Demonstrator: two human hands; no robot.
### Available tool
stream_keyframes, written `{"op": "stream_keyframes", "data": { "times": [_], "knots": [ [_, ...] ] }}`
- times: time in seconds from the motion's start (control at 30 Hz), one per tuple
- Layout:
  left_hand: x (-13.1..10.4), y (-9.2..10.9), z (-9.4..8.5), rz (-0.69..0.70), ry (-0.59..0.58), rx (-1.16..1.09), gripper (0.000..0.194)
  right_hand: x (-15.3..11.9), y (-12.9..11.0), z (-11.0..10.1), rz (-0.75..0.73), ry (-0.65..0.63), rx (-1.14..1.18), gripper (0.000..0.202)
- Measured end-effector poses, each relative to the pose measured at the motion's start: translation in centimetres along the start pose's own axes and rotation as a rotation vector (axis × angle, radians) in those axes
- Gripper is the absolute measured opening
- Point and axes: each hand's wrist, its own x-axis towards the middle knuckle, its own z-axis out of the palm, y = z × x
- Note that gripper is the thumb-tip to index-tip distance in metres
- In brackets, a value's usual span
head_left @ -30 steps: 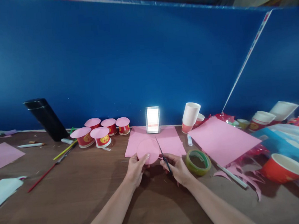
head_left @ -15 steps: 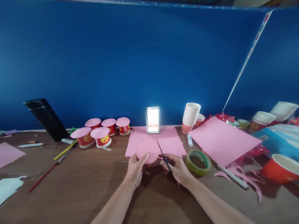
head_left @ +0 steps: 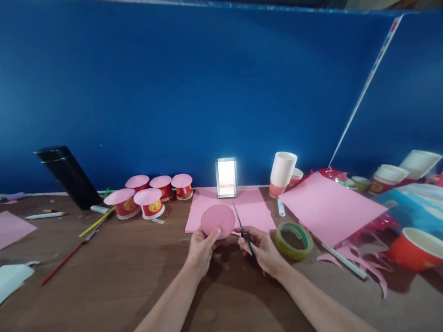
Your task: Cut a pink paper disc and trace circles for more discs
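Note:
A round pink paper disc [head_left: 218,220] is pinched by my left hand [head_left: 202,254], with the thumb on its lower part. My right hand [head_left: 264,249] grips a pair of dark-handled scissors [head_left: 243,231], whose blades point up and away beside the disc's right edge. Blades and disc look slightly apart. Behind both hands, pink paper sheets [head_left: 250,204] lie on the brown table. A bright pixelated rectangle [head_left: 226,177] stands at their back edge.
Several red cups with pink discs on top [head_left: 149,203] stand left, near a black bottle [head_left: 68,177]. To the right are a green tape roll [head_left: 306,238], white cups [head_left: 283,169], a pink sheet [head_left: 332,208], paper scraps and a red bowl [head_left: 420,252].
The disc has tilted and looks darker, its lower edge a little higher. The scissors have shifted slightly to the right, away from the disc.

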Motion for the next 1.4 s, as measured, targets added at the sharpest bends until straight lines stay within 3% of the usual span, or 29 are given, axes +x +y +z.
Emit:
{"op": "stream_keyframes", "data": {
  "times": [0.37,0.57,1.4],
  "knots": [
    [0.36,-0.54,-0.7,0.011,0.014,0.055,0.034,0.09,0.41,-0.1,0.009,0.001,0.026,0.042],
    [0.06,-0.05,-0.26,-0.018,0.062,0.093,0.034,0.0,0.05,0.0,0.002,-0.002,0.024,0.04],
    [0.11,0.29,-0.17,-0.024,0.067,0.048,0.034,-0.03,0.37,-0.2,0.025,-0.014,0.028,0.039]
  ]
}}
